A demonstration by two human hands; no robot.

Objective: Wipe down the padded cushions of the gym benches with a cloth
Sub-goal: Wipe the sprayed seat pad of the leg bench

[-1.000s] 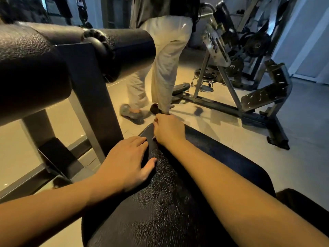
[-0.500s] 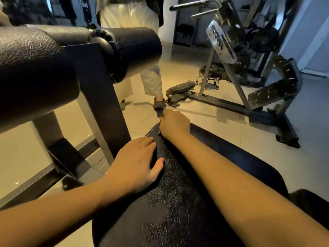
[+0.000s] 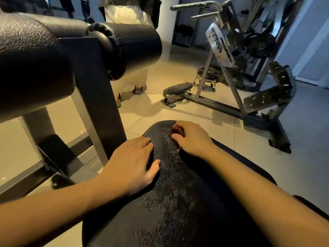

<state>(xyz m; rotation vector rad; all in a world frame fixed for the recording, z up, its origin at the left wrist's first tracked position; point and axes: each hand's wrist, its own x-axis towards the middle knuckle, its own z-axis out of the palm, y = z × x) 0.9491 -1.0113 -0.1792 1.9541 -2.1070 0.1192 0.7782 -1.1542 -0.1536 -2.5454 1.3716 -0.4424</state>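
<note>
A black textured bench cushion (image 3: pixel 170 202) runs from the bottom of the view toward the middle. My left hand (image 3: pixel 131 164) lies flat on its left edge, fingers straight and thumb spread. My right hand (image 3: pixel 190 138) rests near the cushion's far end with its fingers curled under. No cloth shows plainly; whether something dark sits inside the curled fingers cannot be told.
A thick black roller pad (image 3: pixel 124 49) on a dark steel post (image 3: pixel 96 97) stands close at the left. A grey metal machine frame (image 3: pixel 222 72) with a weight plate (image 3: pixel 178 88) stands on the tiled floor ahead. A person in pale trousers (image 3: pixel 130 16) stands behind the roller.
My right hand has drawn back a little from the cushion's far edge. The person in pale trousers has walked away toward the back left. My left hand stays put.
</note>
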